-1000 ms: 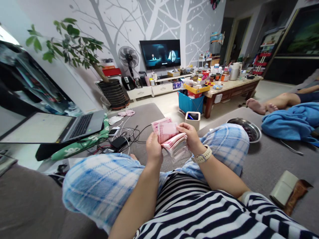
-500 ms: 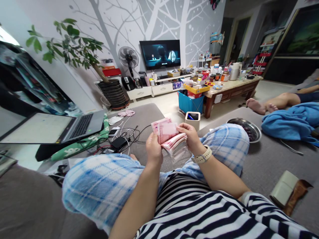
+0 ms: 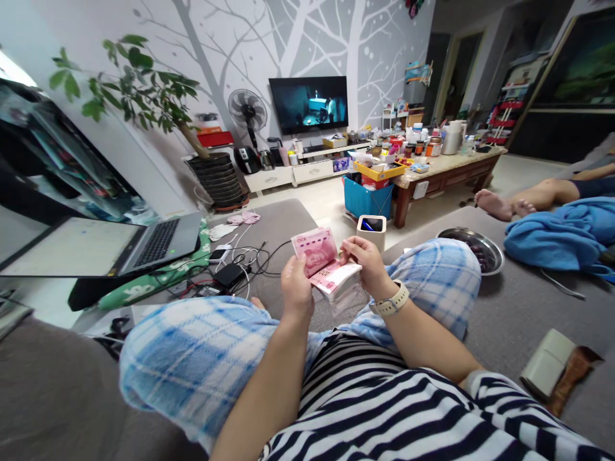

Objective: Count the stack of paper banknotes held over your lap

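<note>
I sit cross-legged on a grey sofa (image 3: 523,314) in blue checked trousers and a striped top. Both hands hold a stack of pink banknotes (image 3: 321,266) above my lap. My left hand (image 3: 296,288) grips the stack from the near left side, thumb on the top notes. My right hand (image 3: 368,262), with a cream watch on its wrist, pinches the stack's right end with its fingers over the far edge. One note is lifted at the top left of the stack.
An open laptop (image 3: 144,246) lies left on a green cushion, with cables and a charger (image 3: 228,274) beside it. A metal bowl (image 3: 473,250), a blue blanket (image 3: 562,234) and another person's bare feet (image 3: 502,203) are right. A wallet (image 3: 552,368) lies at my right side.
The fanned notes have come down flatter onto the stack, and one top note now stands up at the left. Both hands stayed in place. The television picture changed.
</note>
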`<control>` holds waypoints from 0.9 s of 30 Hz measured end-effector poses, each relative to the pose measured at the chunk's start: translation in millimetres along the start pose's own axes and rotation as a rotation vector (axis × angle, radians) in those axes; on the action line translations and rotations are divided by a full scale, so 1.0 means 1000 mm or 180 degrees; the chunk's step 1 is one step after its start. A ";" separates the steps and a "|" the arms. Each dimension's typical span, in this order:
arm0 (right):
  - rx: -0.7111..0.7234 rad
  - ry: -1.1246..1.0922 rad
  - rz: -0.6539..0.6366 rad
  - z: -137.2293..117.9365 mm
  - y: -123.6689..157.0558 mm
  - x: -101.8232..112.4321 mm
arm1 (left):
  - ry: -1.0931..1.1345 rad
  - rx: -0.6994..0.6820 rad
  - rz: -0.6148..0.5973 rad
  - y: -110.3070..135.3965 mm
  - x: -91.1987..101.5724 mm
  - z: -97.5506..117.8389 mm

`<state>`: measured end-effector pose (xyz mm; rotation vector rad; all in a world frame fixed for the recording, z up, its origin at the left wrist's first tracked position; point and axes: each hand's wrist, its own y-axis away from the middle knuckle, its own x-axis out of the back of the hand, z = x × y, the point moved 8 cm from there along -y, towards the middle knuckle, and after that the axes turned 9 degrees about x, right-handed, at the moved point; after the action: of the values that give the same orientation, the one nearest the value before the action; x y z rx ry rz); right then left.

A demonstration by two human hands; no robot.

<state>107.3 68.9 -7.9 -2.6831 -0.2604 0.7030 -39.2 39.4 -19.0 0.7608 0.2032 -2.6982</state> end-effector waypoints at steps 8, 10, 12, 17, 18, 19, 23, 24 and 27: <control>0.0007 0.0013 0.0144 0.000 -0.002 0.003 | 0.0028 0.0117 -0.0177 0.000 -0.005 -0.002; 0.0042 0.0023 0.0164 -0.002 -0.002 0.003 | 0.0014 0.0141 -0.0241 0.001 -0.006 -0.002; 0.0043 0.0017 0.0158 -0.003 -0.001 0.003 | -0.0007 0.0160 -0.0295 0.001 -0.007 -0.003; -0.0020 -0.0051 0.0076 -0.002 0.000 0.000 | -0.0082 0.0144 -0.0345 -0.001 -0.006 -0.005; -0.0036 -0.0055 0.0068 -0.002 0.001 0.000 | -0.0092 0.0143 -0.0343 -0.001 -0.006 -0.005; -0.0053 -0.0048 0.0066 -0.001 0.001 0.001 | -0.0094 0.0150 -0.0339 -0.001 -0.006 -0.006; -0.0084 -0.0050 0.0100 0.000 0.001 0.002 | -0.0035 0.0043 -0.0165 -0.002 -0.004 -0.002; -0.0091 -0.0074 0.0102 0.000 0.001 0.002 | -0.0048 -0.0022 -0.0080 -0.002 -0.002 0.000; -0.0115 -0.0161 0.0093 0.001 0.001 0.001 | -0.0152 -0.0183 0.0136 0.000 0.002 0.006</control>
<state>107.8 68.7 -9.5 -2.7110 -0.2497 0.7829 -43.5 37.4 -14.6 0.6757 0.2489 -2.6551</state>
